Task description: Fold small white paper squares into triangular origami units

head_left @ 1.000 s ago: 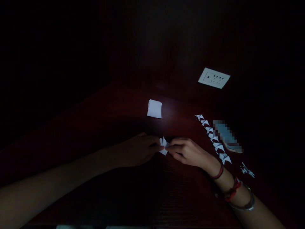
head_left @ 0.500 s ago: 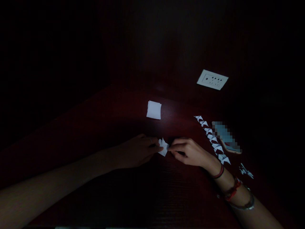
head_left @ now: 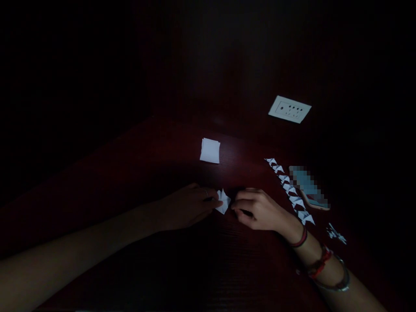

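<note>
A small piece of folded white paper (head_left: pixel 224 203) with pointed corners lies on the dark red table, below the middle of the view. My left hand (head_left: pixel 191 206), with a ring on one finger, reaches in from the left. Its fingertips grip the paper's left side, pressing it against the table. On the other side, my right hand (head_left: pixel 256 209) rests with curled fingers, the fingertips just off the paper's right corner. No object shows in those fingers. Bracelets (head_left: pixel 320 262) circle the right wrist and forearm.
A stack of square white paper (head_left: pixel 210 151) lies beyond my hands. To the right runs a slanting row of folded white paper pieces (head_left: pixel 288 188), beside a phone (head_left: pixel 308 186) with a blurred screen. Small white scraps (head_left: pixel 336 233) lie nearer. A socket panel (head_left: pixel 290 109) is on the wall.
My right hand has shifted slightly right and toward me, its fingertips coming away from the paper's right corner. The left hand keeps its hold on the paper.
</note>
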A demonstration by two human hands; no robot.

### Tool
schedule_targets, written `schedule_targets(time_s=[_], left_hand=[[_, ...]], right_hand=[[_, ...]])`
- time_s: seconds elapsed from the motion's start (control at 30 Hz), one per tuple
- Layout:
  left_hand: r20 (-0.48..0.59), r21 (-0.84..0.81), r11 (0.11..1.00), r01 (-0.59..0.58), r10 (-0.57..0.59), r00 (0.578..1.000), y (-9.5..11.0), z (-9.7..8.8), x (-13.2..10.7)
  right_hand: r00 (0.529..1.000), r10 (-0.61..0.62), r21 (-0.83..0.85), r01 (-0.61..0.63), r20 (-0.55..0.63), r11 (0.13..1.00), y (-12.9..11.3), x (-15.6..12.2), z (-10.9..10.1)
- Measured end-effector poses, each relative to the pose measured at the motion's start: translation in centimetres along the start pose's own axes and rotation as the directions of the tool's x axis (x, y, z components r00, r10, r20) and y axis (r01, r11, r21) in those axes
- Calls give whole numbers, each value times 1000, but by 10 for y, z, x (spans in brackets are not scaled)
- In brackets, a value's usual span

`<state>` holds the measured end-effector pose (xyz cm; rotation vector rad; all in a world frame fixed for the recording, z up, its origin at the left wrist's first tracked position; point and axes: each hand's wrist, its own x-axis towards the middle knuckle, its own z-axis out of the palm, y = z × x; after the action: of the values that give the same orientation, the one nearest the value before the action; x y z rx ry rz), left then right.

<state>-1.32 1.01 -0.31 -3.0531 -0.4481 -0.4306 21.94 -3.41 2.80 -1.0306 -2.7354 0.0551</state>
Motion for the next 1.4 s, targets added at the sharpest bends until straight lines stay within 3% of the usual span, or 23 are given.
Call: schedule_targets(time_s=[0.13,0.33,0.57,0.73,0.97,1.13,1.27,1.4], left_hand=[[-10,3,999,-42,42,999,-2,1,-1],[-17,-3,998,-62,62,998,-3,-5,2],[14,39,996,-77,77,997,11,-20,5],[42,34,999,-36,34,999,10,-20,5],[40,91,995,32,-35,999,9,-11,4],[26,108,993,53,-56,998,9,-5,2],[12,100,994,50,-52,999,10,-7,2],[0,79,996,51,-51,999,10,-6,3]], right_hand=[[981,60,8,-59,-187,998,12,-2,5],[997,-2,45,6,-81,999,16,-1,9],[1000,19,50,-18,-18,999,13,3,9],[998,61,84,-62,11,995,10,4,7],[989,146,264,-132,-36,956,11,5,8],[977,178,435,-111,-116,893,20,5,11],[963,202,447,-103,-178,888,25,4,10],[987,116,403,-63,-109,913,26,2,11]])
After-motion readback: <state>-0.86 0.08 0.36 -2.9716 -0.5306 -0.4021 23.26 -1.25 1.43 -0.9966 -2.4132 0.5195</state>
